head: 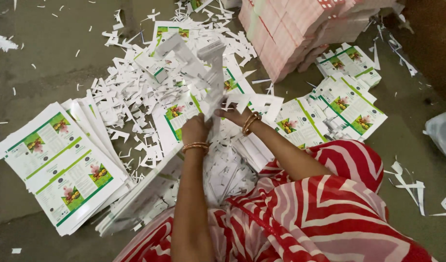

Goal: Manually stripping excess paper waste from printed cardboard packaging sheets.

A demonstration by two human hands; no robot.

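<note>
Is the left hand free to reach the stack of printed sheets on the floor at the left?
Probably not yet: the left hand grips white paper trimmings, though nothing blocks the stack.

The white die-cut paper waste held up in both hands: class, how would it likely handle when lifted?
The paper waste is probably floppy: its cut-out strips droop and blur between the left hand and right hand. Likely very light, and apt to tear or snag, being thin, open strips like the scraps on the floor.
</note>
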